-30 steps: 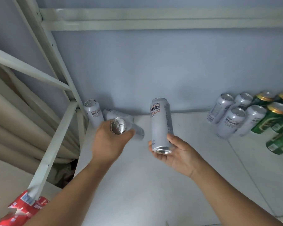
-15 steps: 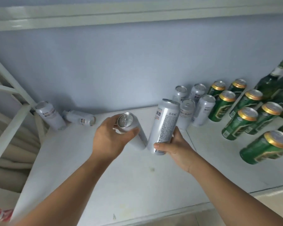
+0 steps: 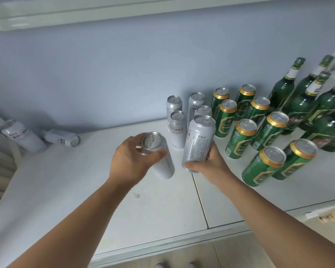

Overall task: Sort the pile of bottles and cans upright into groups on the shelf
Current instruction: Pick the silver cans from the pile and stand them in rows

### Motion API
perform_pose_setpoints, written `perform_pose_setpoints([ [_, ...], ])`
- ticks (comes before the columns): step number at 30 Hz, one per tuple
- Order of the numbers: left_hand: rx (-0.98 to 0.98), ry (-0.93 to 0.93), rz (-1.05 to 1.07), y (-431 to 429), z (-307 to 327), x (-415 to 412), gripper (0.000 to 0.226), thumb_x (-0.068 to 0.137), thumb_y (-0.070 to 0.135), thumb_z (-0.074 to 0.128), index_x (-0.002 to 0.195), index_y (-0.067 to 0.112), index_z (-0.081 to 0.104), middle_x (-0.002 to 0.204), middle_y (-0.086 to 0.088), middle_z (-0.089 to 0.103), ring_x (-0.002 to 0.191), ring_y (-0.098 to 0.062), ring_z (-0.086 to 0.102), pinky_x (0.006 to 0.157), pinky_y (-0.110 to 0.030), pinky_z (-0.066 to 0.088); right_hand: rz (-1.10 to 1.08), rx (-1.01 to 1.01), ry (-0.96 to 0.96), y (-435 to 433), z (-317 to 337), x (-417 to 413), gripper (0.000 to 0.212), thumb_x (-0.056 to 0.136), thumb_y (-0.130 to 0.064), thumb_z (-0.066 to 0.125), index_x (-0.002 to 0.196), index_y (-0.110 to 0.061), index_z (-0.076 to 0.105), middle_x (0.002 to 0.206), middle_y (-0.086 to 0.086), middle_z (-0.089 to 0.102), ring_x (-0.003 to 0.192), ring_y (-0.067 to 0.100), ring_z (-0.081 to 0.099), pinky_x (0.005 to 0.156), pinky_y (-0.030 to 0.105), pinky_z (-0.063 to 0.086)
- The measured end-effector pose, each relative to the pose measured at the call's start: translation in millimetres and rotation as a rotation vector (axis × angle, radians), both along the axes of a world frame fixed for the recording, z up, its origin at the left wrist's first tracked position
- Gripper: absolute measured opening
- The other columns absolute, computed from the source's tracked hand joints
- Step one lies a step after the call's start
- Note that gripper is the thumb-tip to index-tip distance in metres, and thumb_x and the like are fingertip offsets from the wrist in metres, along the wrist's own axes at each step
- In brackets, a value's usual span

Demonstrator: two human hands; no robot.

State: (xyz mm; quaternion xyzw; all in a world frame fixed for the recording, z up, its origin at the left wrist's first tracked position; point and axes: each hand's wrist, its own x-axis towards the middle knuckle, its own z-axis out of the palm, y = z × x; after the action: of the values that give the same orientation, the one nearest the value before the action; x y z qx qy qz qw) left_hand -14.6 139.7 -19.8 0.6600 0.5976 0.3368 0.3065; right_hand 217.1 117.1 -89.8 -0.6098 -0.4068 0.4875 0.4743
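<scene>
My left hand (image 3: 130, 161) wraps a tilted silver can (image 3: 163, 167), while my right hand (image 3: 209, 164) clasps a second silver can (image 3: 199, 138) beside the upright silver group (image 3: 178, 130).

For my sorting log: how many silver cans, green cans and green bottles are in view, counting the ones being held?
Silver cans: 8
Green cans: 8
Green bottles: at least 5, the group is cut by the frame edge
Total: at least 21
</scene>
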Motion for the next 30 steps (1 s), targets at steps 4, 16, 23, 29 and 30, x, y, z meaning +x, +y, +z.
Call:
perform_pose_setpoints([
  [4,-0.024,0.011,-0.038,8,-4,20,0.046,0.064,0.062,0.082,0.107,0.054,0.067,0.105,0.024,0.069,0.088,0.005,0.069,0.080,-0.034,0.059,-0.046,-0.007,-0.094,-1,-6,15,0.069,0.059,-0.011,0.090,0.111,-0.032,0.050,0.101,-0.006,0.068,0.094,0.016,0.069,0.079,0.051,0.062],
  [16,-0.106,0.104,-0.102,36,-26,73,0.044,0.063,0.062,0.079,0.104,0.055,0.065,0.093,0.026,0.072,0.085,-0.001,0.070,0.078,-0.038,0.060,-0.121,-0.047,-0.311,20,-26,48,0.063,0.069,-0.011,0.087,0.113,-0.025,0.044,0.095,-0.015,0.061,0.083,0.008,0.061,0.066,0.027,0.046],
  [23,-0.151,0.100,-0.083,49,-39,85,0.042,0.066,0.052,0.086,0.103,0.051,0.066,0.091,0.024,0.073,0.082,-0.003,0.070,0.075,-0.036,0.060,-0.144,-0.064,-0.308,35,-47,59,0.067,0.068,-0.012,0.085,0.117,-0.031,0.043,0.106,-0.007,0.065,0.093,0.019,0.065,0.074,0.032,0.050],
  [29,-0.157,0.060,-0.105,59,-44,92,0.061,0.067,0.050,0.088,0.123,0.046,0.065,0.107,0.025,0.071,0.096,0.003,0.067,0.068,-0.017,0.051,-0.167,-0.062,-0.302,48,-57,62,0.067,0.068,-0.009,0.084,0.117,-0.029,0.043,0.104,-0.008,0.065,0.088,0.015,0.064,0.064,0.023,0.044],
  [30,-0.156,0.048,-0.108,60,-46,93,0.061,0.067,0.049,0.088,0.123,0.046,0.065,0.109,0.024,0.071,0.098,0.004,0.067,0.069,-0.016,0.050,-0.173,-0.064,-0.306,49,-60,62,0.065,0.068,-0.009,0.084,0.115,-0.029,0.043,0.102,-0.009,0.064,0.086,0.014,0.063,0.063,0.023,0.044],
])
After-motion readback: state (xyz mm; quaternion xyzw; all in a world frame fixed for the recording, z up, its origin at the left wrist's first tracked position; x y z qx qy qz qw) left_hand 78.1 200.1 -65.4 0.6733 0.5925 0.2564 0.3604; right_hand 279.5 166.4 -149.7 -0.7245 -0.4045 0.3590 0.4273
